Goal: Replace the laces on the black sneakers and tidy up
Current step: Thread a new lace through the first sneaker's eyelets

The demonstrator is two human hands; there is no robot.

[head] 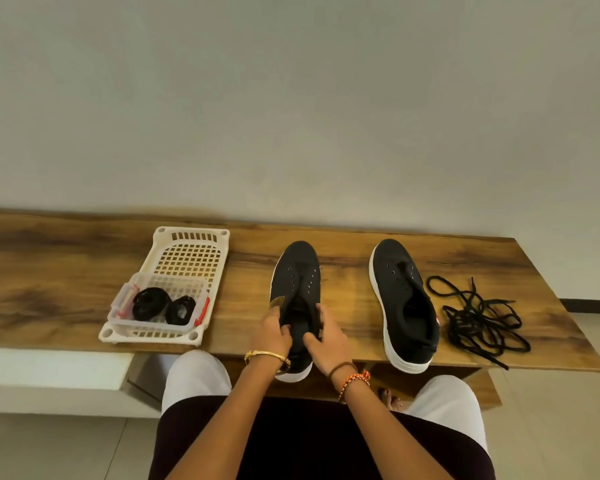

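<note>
Sneakers, black with white soles and both unlaced, sit on a long wooden counter (pixel 66 271) that runs left to right against a pale wall, their toes pointing to the far side. Largest of what the counter carries is a white slotted basket (pixel 191 251) at the left, lying flat with its far half bare. Next in size, the right sneaker (pixel 404 299) rests flat, well apart from its mate, its heel reaching the near edge and its eyelets showing as small pale dots. The left sneaker (pixel 298 271) lies at the centre, its heel jutting past the near edge over the person's lap. Both hands hold it at the collar: the left hand (pixel 272 332) grips the left side of the opening with fingers curled into it, and the right hand (pixel 326 336) grips the right side with the thumb hooked over the rim. A gold bangle circles the left wrist and orange and brown threads the right. Just right of the right sneaker lies a loose tangle of old black laces (pixel 482 320), spreading to the near edge. Inside the basket's near end sits a clear plastic box (pixel 129 296) with red clips, holding two coiled black laces (pixel 163 306) side by side.
</note>
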